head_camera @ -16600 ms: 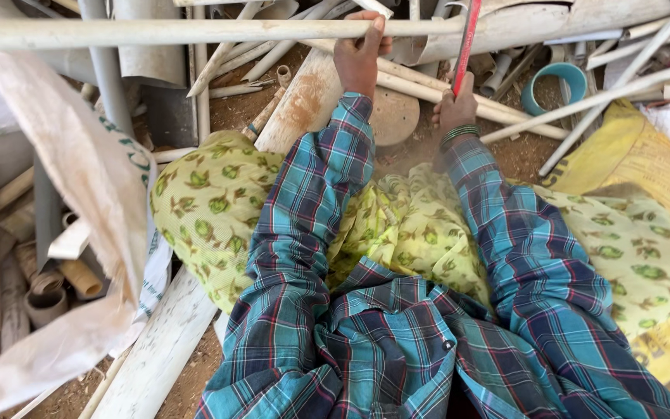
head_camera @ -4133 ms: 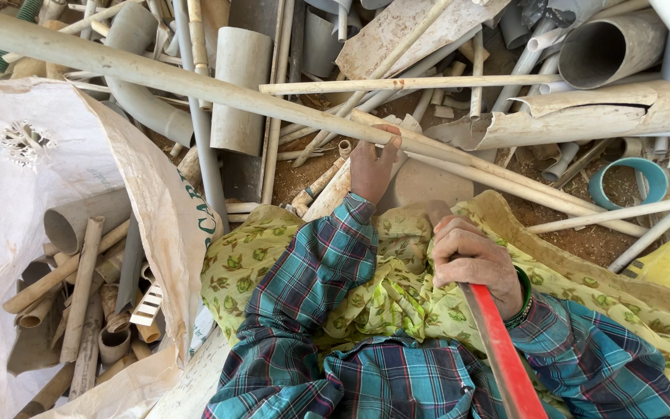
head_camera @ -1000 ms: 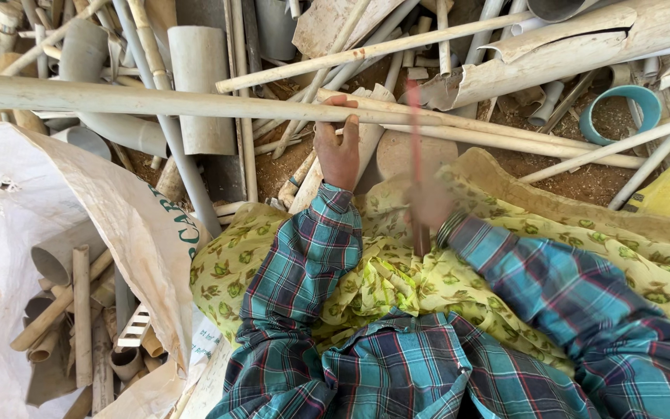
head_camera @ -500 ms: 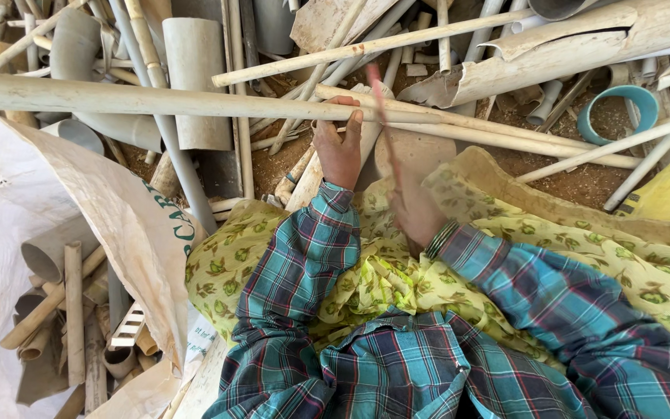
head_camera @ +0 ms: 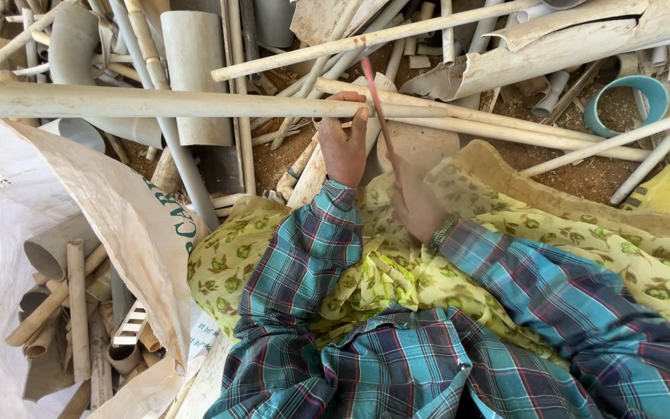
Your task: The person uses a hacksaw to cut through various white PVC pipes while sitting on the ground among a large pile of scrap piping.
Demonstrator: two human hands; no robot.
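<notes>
The left hand (head_camera: 344, 147) is closed over a long cream pipe (head_camera: 195, 102) that runs level across the scrap heap, fingers curled over the top of it and thumb up along the near side. The pipe stretches away to the left of that hand, past an open white sack (head_camera: 110, 225) that holds short pipe offcuts (head_camera: 71, 310).

Just right of the long pipe's gripped spot, the right hand (head_camera: 416, 203) is clamped around the lower end of a thin red blade-like tool (head_camera: 378, 105), perhaps a saw blade, though it is blurred and hard to make out. The tool slants up from the hand and crosses the long pipe right beside the left hand's fingers; whether it touches the pipe is not clear.

Both arms wear teal and red plaid sleeves (head_camera: 304, 256), and a yellow-green leaf-print cloth (head_camera: 397, 271) lies over the lap, nearer the camera than the pipe. Beyond the pipe lie more pale pipes and broken sheets on the dirt, and far to its right end sits a light blue ring (head_camera: 622, 84).
</notes>
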